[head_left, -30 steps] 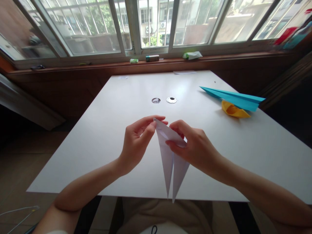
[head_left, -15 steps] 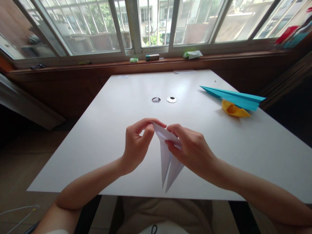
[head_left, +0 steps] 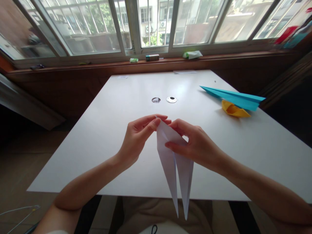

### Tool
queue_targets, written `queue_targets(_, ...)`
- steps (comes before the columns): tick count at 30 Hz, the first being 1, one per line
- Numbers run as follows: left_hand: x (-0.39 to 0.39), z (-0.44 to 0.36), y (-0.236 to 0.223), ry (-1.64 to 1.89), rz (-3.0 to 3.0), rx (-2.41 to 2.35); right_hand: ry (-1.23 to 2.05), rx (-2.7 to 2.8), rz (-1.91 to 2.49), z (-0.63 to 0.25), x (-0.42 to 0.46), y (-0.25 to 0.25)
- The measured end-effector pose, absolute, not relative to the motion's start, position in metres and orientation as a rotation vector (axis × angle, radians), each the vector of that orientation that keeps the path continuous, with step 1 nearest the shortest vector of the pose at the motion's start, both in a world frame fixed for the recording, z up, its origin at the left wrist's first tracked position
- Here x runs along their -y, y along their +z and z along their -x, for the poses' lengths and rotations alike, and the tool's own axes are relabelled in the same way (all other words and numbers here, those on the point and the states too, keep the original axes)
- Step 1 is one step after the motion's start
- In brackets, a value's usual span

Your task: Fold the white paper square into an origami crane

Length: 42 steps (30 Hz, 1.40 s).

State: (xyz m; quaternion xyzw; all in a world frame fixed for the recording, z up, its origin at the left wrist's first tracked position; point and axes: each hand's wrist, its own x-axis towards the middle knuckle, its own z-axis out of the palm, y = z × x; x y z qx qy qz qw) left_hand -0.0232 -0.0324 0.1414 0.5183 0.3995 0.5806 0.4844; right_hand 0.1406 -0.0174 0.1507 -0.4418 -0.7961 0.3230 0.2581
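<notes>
A folded sheet of white paper (head_left: 168, 162) hangs between my hands over the front part of the white table. Its two long narrow points aim down toward me, with a slit between them. My left hand (head_left: 141, 133) pinches the top corner between thumb and fingers. From the right side, my right hand (head_left: 192, 139) grips the paper, thumb across its front face and the fingers mostly behind it. The fingertips of both hands nearly meet at the upper edge.
A blue paper plane (head_left: 234, 97) and a yellow paper boat (head_left: 234, 110) lie at the table's (head_left: 97, 156) right side. Two round discs, a patterned one (head_left: 156, 100) and a white-and-black one (head_left: 171, 99), sit beyond my hands. Small items, including a box (head_left: 152, 57), line the windowsill.
The folded paper has tilted up so more of its front face shows, and its two points reach lower, past the table's front edge. My left thumb has moved onto the top corner.
</notes>
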Motion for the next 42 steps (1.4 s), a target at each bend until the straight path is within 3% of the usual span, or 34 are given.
queue_targets(11, 0.0397, 0.0214, 0.1436, 1.524, -1.456, -1.062, 0.411, 2.242, 1.201, -0.1393, 0.0151, 0.1448)
queue_targets(42, 0.0332, 0.0264, 0.1444, 1.515, -1.356, -0.915, 0.353, 2.213, 1.148, -0.1430, 0.0212, 0.1528)
